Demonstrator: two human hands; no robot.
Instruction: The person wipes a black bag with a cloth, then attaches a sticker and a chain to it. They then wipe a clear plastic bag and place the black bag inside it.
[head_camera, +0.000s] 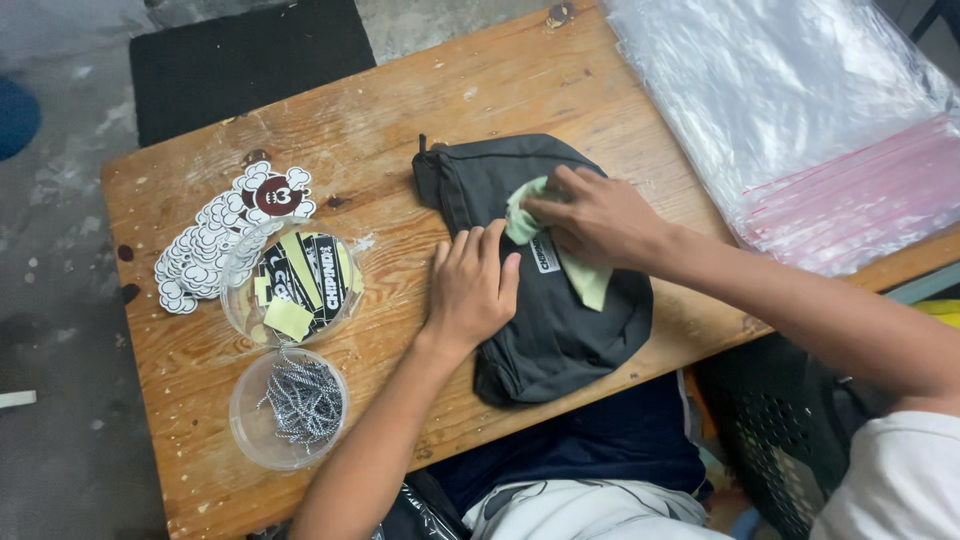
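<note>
Far to the left of the hands lie cloud-shaped stickers. Next to them sits a clear round tub of tags, and under it a clear tub of little chains. The left hand lies flat and open, pressing on a dark gray bag. Just beside it, the right hand pinches a light green paper on the bag. Well off to the right of that hand lies a pile of clear plastic bags.
</note>
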